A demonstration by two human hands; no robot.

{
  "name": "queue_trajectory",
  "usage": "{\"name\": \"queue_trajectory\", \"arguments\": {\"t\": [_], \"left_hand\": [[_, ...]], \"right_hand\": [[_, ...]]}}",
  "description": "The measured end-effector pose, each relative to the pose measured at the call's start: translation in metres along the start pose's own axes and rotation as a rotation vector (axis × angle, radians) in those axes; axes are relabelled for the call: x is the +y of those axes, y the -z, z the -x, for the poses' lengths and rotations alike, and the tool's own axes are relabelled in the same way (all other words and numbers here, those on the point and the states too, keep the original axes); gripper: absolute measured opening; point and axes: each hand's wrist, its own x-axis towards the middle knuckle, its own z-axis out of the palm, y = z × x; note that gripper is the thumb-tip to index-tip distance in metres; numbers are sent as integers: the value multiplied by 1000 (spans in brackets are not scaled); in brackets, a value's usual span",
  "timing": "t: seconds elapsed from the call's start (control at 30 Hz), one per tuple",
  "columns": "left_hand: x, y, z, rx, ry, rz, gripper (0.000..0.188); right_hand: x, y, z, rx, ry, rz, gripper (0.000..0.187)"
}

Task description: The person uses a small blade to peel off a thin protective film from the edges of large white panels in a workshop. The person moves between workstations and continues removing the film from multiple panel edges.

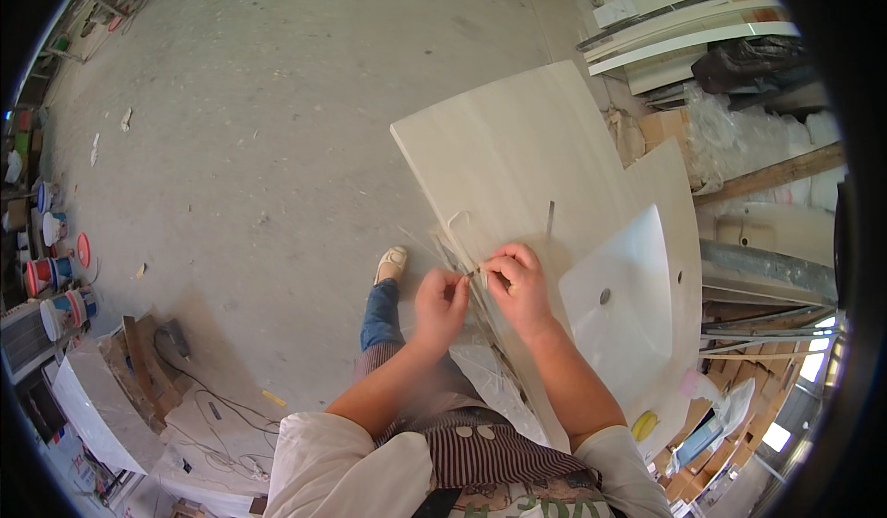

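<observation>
My left hand point(442, 311) and my right hand point(517, 287) meet over the near-left edge of a pale stone-look countertop point(517, 139). Both are closed, thumbs against fingers, with the fingertips almost touching. Between them is a small, thin, dark piece point(472, 273), too small to name. A pale thin loop point(456, 219) lies at the counter edge just beyond the fingers. Farther right, a slim grey strip point(552, 219) rests on the counter. A white sink basin point(637, 282) with a round drain is set into the counter, right of my right forearm.
A yellow ring-shaped roll point(645, 426) sits at the counter's near right end. Beyond the counter are stacked boards point(684, 33), clear plastic wrap point(748, 144) and a wooden beam point(776, 171). Cables point(222, 426) trail over the floor at lower left; several buckets point(55, 227) stand far left.
</observation>
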Motion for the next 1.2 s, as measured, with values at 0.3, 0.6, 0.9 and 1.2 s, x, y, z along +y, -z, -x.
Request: {"name": "queue_trajectory", "arguments": {"t": [0.3,0.6,0.9,1.2], "left_hand": [[-5,-9,28,-14,-51,-27,15],[-8,-17,60,-48,-16,-27,14],[-13,-24,86,-47,-56,0,14],[-13,-34,123,-86,18,33,14]], "right_hand": [[4,8,31,13,-35,-13,15],[9,18,66,22,-16,20,18],[11,26,93,33,-3,11,17],[19,37,132,42,14,20,17]]}}
